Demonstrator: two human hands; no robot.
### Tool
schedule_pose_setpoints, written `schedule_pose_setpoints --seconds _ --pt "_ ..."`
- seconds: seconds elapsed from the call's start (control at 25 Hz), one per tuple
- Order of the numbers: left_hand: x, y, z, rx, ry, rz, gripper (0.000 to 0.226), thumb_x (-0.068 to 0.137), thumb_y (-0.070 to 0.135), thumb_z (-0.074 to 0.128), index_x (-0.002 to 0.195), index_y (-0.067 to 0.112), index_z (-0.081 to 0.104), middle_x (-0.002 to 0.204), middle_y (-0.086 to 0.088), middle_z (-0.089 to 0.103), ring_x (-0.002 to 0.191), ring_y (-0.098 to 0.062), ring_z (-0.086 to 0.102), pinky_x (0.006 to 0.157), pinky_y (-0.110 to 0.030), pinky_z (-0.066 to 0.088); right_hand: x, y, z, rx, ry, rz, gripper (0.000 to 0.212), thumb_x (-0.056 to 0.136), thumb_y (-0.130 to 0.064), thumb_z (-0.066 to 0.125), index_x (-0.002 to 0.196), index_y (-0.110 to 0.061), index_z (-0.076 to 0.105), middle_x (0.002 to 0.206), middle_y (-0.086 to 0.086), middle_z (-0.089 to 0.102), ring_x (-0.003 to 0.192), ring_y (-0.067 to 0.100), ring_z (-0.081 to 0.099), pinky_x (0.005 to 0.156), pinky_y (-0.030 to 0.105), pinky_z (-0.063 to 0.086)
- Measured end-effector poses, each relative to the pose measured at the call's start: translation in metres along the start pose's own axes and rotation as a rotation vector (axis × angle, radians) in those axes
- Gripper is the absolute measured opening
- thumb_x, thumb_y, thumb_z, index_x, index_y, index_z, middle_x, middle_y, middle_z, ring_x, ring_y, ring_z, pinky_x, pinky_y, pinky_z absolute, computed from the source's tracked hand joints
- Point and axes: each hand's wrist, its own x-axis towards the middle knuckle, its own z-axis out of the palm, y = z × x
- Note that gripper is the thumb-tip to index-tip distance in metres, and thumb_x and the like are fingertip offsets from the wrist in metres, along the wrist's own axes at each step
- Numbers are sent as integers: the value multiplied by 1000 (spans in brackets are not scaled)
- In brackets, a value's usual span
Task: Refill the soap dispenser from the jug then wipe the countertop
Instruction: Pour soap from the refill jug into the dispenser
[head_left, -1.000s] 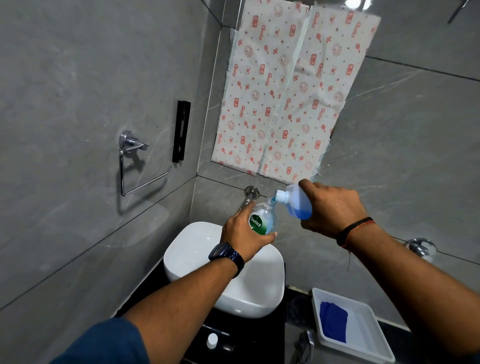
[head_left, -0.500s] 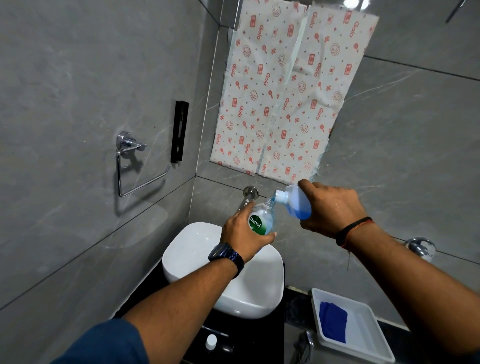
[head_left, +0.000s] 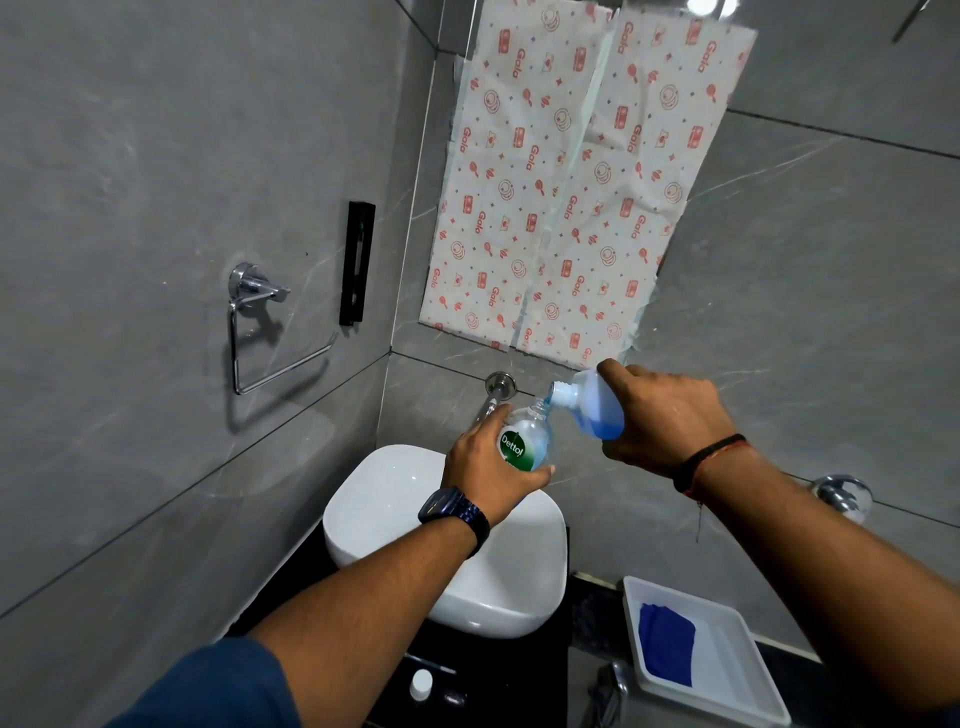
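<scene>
My left hand (head_left: 485, 470) grips a clear soap dispenser bottle (head_left: 527, 441) with a green Dettol label, held above the white basin (head_left: 395, 499). My right hand (head_left: 660, 415) holds a translucent jug (head_left: 592, 405) of blue liquid, tilted so its white neck touches the dispenser's open mouth. Blue liquid shows in the jug's lower side and inside the dispenser. A blue cloth (head_left: 667, 644) lies in a white tray (head_left: 737, 670) on the black countertop (head_left: 587, 608) at the right.
A white cap (head_left: 421, 685) rests on the dark counter in front of the basin. A chrome tap (head_left: 496, 392) juts from the back wall behind the bottle. A chrome towel ring (head_left: 260, 332) hangs on the left wall. Patterned paper (head_left: 571, 182) covers the mirror.
Both hands hold nearly the same pose; the jug stays tilted against the dispenser mouth. No clear movement otherwise.
</scene>
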Motion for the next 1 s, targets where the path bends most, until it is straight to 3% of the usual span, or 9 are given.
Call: schedule_pose_setpoints --seconds 0.28,0.6,1.0 --pt "0 1 2 -3 -4 -3 80 55 49 83 125 28 51 116 3 65 99 -19 61 83 -36 56 -1 2 0 12 -5 2 67 69 -43 72 121 -26 33 103 2 65 74 22 58 59 34 51" --pt "2 1 5 1 -8 -7 81 55 51 82 126 28 50 117 3 64 100 -17 61 83 -35 56 0 4 0 1 -1 15 67 69 -43 73 121 -26 34 103 2 65 68 19 48 56 30 45" --pt "3 4 7 2 -5 5 83 56 49 82 128 28 49 118 3 64 101 -18 61 84 -34 56 -1 7 0 8 -1 15 67 69 -42 73 121 -26 34 105 2 65 77 22 59 58 32 49"
